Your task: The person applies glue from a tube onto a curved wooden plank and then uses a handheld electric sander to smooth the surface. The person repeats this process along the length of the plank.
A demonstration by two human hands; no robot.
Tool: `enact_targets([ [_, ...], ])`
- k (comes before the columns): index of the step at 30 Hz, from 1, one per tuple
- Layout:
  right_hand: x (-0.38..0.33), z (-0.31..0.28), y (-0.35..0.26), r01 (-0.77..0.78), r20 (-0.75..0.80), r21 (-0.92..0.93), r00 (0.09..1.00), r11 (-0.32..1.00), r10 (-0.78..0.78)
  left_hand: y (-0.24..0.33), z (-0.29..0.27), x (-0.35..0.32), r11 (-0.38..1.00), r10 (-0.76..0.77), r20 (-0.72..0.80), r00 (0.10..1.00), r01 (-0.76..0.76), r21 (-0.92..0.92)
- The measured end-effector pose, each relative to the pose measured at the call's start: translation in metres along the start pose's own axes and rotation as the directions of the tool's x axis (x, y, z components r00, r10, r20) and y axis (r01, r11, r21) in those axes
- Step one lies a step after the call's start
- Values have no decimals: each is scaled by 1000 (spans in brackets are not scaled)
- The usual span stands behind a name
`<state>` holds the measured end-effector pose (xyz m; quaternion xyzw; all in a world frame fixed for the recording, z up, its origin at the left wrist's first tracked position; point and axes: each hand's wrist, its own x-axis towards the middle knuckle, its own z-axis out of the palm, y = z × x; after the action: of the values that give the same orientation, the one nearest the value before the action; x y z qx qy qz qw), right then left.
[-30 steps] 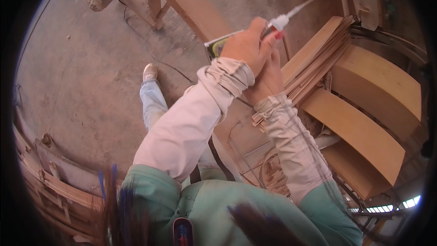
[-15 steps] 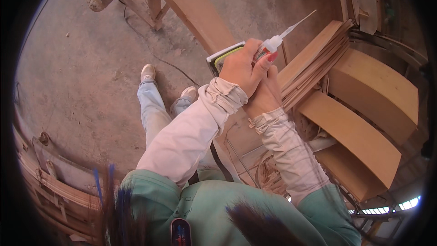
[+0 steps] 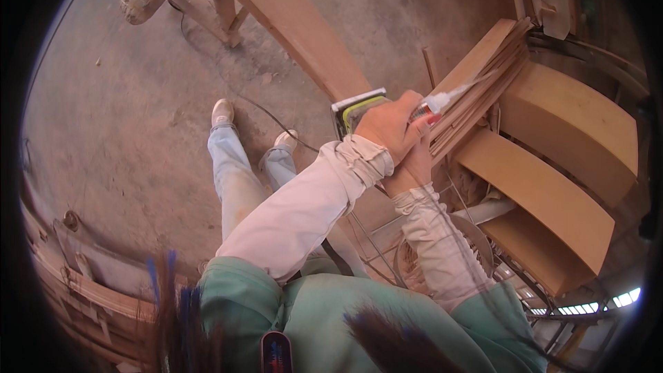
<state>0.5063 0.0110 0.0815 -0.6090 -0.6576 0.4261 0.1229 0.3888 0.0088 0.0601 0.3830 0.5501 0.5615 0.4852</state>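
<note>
My left hand [image 3: 382, 126] is closed around a small glue bottle [image 3: 438, 101] with a white cap, its long thin nozzle smeared by motion and pointing up to the right. The thumb presses on the bottle's near side. Just left of these fingers is a flat black and lime-green block [image 3: 357, 108] with a white edge, like a sander; what grips it is hidden. My right hand [image 3: 410, 171] lies beneath the left one, and its fingers are covered. Both hands are near the end of a long wooden board [image 3: 297, 21].
Right of my hands lies a stack of thin wood strips [image 3: 483, 76]. Curved tan panels [image 3: 545, 193] stand beyond it. A dark cable [image 3: 266, 112] runs over the floor near my feet. More wood strips [image 3: 103, 290] lie at lower left.
Both hands have shifted right and slightly down, carrying the glue bottle and the green-black block with them. The nozzle is now blurred.
</note>
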Motion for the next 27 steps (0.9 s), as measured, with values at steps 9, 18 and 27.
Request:
enact_targets([
  [9,15,9,-6,-88,37,305,996,948,80,9,-13,11,998,-38,-76,996,42,49],
  [18,36,26,-77,332,246,-566,942,755,-229,14,-63,29,997,-63,-194,979,53,-59],
  [27,24,20,-67,319,265,-629,945,709,-190,2,-48,13,989,-25,-173,985,-1,-151],
])
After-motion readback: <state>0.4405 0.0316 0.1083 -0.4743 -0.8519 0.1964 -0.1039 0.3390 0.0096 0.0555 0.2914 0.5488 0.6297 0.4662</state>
